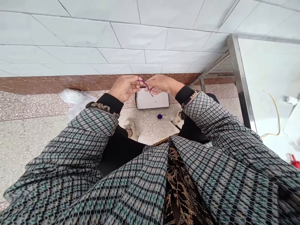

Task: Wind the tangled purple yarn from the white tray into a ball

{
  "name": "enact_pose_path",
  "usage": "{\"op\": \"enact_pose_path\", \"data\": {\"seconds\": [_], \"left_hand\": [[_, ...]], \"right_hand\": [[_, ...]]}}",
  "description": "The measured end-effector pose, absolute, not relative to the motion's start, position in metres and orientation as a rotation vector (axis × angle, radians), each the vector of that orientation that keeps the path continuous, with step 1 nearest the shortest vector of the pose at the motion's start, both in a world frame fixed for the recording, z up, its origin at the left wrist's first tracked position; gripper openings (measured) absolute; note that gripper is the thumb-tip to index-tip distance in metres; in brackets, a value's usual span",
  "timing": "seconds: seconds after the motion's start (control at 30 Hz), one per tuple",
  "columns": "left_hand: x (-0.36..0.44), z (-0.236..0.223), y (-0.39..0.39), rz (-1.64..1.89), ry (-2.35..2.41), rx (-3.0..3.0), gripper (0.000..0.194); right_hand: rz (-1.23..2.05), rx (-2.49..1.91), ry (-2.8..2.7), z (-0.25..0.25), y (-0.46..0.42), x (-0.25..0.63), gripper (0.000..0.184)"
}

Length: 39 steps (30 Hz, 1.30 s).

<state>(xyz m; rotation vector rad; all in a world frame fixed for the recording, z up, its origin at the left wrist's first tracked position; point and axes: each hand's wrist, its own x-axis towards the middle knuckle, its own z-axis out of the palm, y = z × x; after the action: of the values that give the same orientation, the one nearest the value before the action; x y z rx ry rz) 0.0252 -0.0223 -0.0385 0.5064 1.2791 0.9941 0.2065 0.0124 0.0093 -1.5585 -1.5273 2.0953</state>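
Observation:
Above a low white box, my two hands are raised close together with a short length of dark purple yarn (pixel 146 85) between them. My left hand (pixel 125 87) pinches the yarn's upper end between thumb and fingertips. The fingers of my right hand (pixel 161 83) are bent around the lower part, where a thin strand loops by the fingertips and an end hangs down. Whether a small tool is among these fingers, I cannot make out. On the floor below lies a small purple ball (pixel 159 116) with a short tail.
The white box (pixel 152 99) stands on the speckled floor beyond my shoes (pixel 131 127). A clear plastic bag (pixel 73 97) lies to the left by the tiled wall (pixel 93 34). At right stands a metal-framed white table (pixel 257 72) with a yellow cord (pixel 277 112) on it.

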Motion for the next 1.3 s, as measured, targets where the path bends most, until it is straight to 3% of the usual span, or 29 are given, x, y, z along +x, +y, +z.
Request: {"op": "enact_pose_path", "data": {"seconds": [0.33, 0.53, 0.6, 0.67, 0.8, 1.3], "left_hand": [[-0.001, -0.035, -0.027, 1.258, 1.338, 0.456, 0.022], [0.002, -0.037, -0.028, 1.091, 1.818, 0.943, 0.009], [0.007, -0.033, -0.030, 1.148, 1.798, 1.144, 0.017], [0.013, -0.027, -0.034, 1.081, 1.575, 1.386, 0.008], [0.019, -0.017, -0.041, 0.792, 1.297, 1.503, 0.040], [0.022, -0.014, -0.038, 0.966, 1.397, 1.277, 0.043]], "right_hand": [[2.011, -1.368, -1.541, 0.028, 0.020, 0.208, 0.031], [2.011, -1.376, -1.564, 0.039, 0.018, 0.209, 0.035], [2.041, -1.355, -1.554, 0.037, 0.016, 0.208, 0.036], [2.071, -1.328, -1.538, 0.034, 0.015, 0.208, 0.035], [2.062, -1.333, -1.548, 0.032, 0.015, 0.210, 0.034], [2.199, -1.329, -1.172, 0.028, 0.021, 0.219, 0.032]]}}
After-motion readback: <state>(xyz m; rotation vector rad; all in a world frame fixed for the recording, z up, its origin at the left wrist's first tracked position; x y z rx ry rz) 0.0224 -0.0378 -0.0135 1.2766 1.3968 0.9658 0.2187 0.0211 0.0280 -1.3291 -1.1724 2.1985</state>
